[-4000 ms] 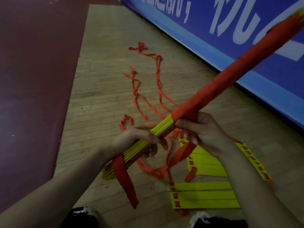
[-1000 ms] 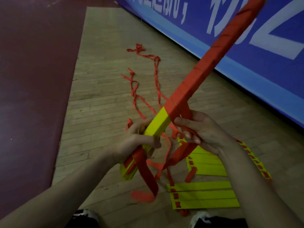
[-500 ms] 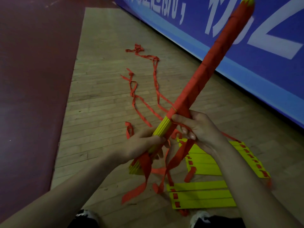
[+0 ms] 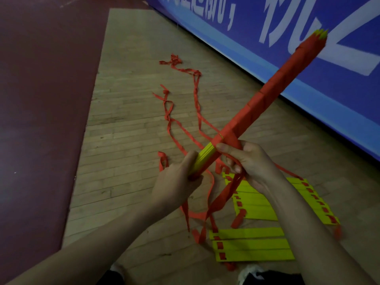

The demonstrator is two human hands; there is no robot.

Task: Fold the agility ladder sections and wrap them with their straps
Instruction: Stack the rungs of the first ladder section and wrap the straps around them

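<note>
Head camera, looking down at a bundle of yellow ladder rungs [image 4: 205, 159] held slantwise above a wooden floor [image 4: 127, 140], its far end rising toward a blue banner [image 4: 308, 83]. Most of the bundle's length is bound in red strap [image 4: 273, 89]; only a short yellow stretch shows between the hands. The left hand [image 4: 176, 182] is closed around the near, unwrapped end. The right hand [image 4: 244, 161] presses its thumb on the last turn of wrap while its curled fingers pinch the loose strap tail [image 4: 224, 200], which hangs to the floor. Beneath lie more flat yellow rungs [image 4: 250, 247] and long red straps [image 4: 181, 128] trailing away. The likely trouble: if the thumb lifts or the tail goes slack, the last turns could loosen and the rungs fan apart. The hanging tail could also snag the rungs lying below.
</note>
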